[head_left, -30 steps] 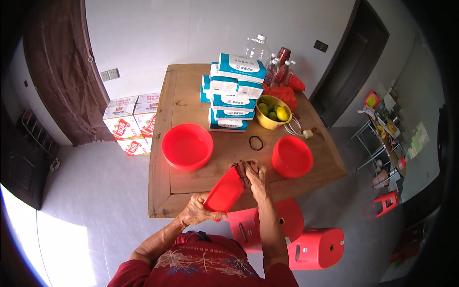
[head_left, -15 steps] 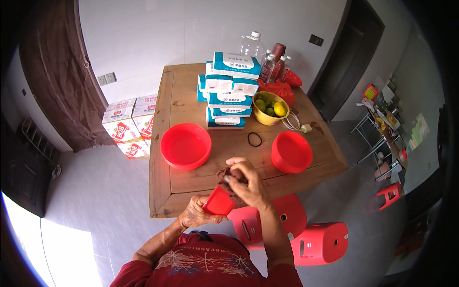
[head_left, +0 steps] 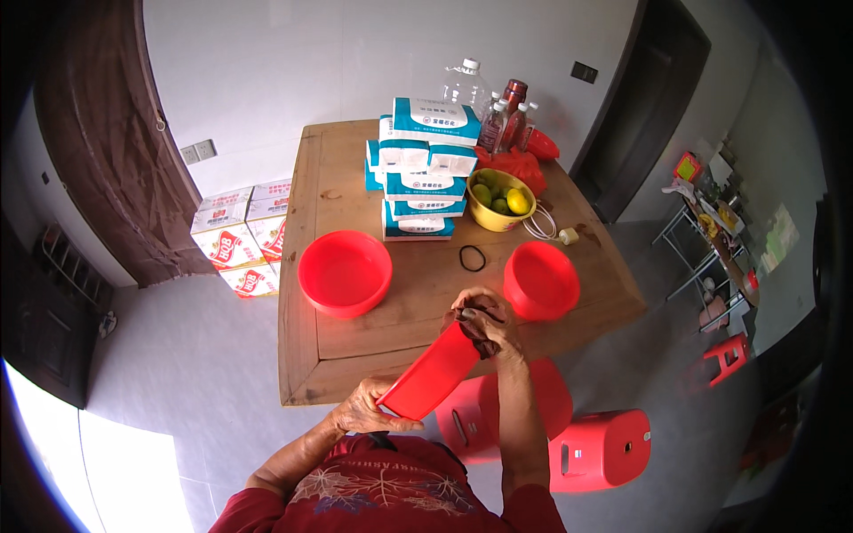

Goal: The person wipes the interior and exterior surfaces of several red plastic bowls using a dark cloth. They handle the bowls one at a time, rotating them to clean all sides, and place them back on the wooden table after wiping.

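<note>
In front of my chest I hold a tilted red plastic bowl (head_left: 433, 373), seen side-on, over the table's near edge. My left hand (head_left: 366, 407) grips its lower left end, thumb along the near side. At the upper right end, my right hand (head_left: 491, 320) clutches a dark brown cloth (head_left: 481, 336), which is bunched against the rim. The inside of this bowl is hidden from view. Two more red bowls stand upright on the wooden table (head_left: 409, 306): a wide one (head_left: 345, 274) to the left and a smaller one (head_left: 541, 281) to the right.
Stacked tissue packs (head_left: 425, 191) rise mid-table, beside a yellow bowl of fruit (head_left: 500, 202). Behind stand bottles (head_left: 511, 124) and a clear jug (head_left: 466, 84). A black loop (head_left: 473, 258) and a white cable (head_left: 542, 224) lie on the table. Red stools (head_left: 600, 451) stand below right; cartons (head_left: 235, 231) at left.
My right hand has moved right and slightly up with the cloth, along the bowl's rim. The bowl has turned, showing more of its long side. My left hand keeps its grip.
</note>
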`<state>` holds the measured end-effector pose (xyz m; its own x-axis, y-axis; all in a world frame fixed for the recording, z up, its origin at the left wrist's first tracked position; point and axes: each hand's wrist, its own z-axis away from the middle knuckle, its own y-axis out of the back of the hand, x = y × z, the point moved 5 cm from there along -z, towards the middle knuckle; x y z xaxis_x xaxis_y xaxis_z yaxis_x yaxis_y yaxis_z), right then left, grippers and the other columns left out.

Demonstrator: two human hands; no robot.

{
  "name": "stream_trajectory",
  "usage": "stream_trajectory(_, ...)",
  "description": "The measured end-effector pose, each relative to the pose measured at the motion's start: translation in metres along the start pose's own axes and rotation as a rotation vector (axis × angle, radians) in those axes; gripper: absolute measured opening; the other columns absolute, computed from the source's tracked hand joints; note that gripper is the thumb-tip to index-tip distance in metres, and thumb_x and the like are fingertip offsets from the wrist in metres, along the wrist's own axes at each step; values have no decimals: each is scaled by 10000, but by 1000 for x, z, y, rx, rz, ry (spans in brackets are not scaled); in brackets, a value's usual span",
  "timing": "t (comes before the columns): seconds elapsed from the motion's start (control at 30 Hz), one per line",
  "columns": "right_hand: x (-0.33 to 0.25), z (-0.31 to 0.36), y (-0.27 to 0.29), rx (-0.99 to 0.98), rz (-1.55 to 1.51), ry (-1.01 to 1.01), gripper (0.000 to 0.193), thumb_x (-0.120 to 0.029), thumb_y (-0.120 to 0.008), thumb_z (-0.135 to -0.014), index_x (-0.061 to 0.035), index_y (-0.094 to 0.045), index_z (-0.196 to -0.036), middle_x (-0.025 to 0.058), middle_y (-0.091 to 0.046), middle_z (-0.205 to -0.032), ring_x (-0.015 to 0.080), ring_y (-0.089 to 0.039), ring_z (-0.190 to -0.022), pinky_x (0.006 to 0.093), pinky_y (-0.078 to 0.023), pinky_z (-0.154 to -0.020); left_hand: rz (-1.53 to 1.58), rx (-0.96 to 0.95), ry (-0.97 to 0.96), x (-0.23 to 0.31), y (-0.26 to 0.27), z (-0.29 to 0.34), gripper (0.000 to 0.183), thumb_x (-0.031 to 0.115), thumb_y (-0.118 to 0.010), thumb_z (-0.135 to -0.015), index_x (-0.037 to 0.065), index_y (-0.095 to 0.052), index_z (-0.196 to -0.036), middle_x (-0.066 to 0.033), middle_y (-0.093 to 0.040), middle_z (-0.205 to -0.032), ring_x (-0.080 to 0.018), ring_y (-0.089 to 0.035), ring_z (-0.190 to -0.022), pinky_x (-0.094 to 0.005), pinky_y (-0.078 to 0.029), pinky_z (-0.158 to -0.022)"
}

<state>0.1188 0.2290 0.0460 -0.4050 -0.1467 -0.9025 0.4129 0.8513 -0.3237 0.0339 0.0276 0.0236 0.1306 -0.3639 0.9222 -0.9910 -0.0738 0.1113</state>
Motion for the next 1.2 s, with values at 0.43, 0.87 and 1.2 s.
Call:
stream_trajectory(0.43,-48,39,-148,-259,1346,723,286,-164,-718,-638,-114,-594,-891,28,-565,-937,223,-570,-927,413,-385,-839,-115,203,69,-11,6,-4,308,60,-812,-671,33,-640,-925,-53,-627,-883,-119,-575,-845,-273,-485,-739)
stream_trajectory(0.87,-29,9,-67,229,720,239,153,-107,-654,-800,-15,-592,-905,84,-587,-737,194,-593,-686,337,-471,-612,93,164,225,-3,1,-8,314,71,-831,-657,17,-652,-909,-21,-641,-813,-78,-572,-720,-268,-492,-654)
stream_trajectory(1.2,-35,24,-78,378,865,522,310,49,-604,-711,-14,-559,-1011,136,-575,-1045,329,-556,-917,384,-450,-801,614,453,176,-18,14,1,446,13,-837,-621,37,-644,-1022,-37,-663,-971,-117,-604,-888,-303,-499,-823)
